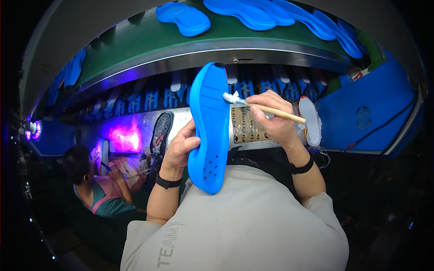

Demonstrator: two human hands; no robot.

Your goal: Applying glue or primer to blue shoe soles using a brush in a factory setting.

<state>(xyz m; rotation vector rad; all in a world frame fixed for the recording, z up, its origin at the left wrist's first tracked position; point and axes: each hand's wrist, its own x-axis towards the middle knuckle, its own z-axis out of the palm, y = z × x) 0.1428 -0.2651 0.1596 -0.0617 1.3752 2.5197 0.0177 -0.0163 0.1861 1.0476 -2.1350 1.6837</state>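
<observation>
A bright blue shoe sole [210, 122] stands lengthwise in front of my chest, its toe end away from me and its holed heel close to my shirt. My left hand [181, 147] grips it by the left edge near the heel, thumb on its face. In my right hand [274, 118] is a brush [275, 112] with a pale wooden handle, held like a pen. White bristles [232, 96], or white stuff on them, reach the sole's right edge near the toe end; whether they touch it I cannot tell.
Several blue soles [183, 19] lie on a green conveyor belt [135, 43] beyond a metal rail. Below it, shoes stand on a lower rack [172, 97]. A dark shoe [161, 133] and a white-soled shoe [310, 121] flank me. Left, another person [101, 189] works under purple light.
</observation>
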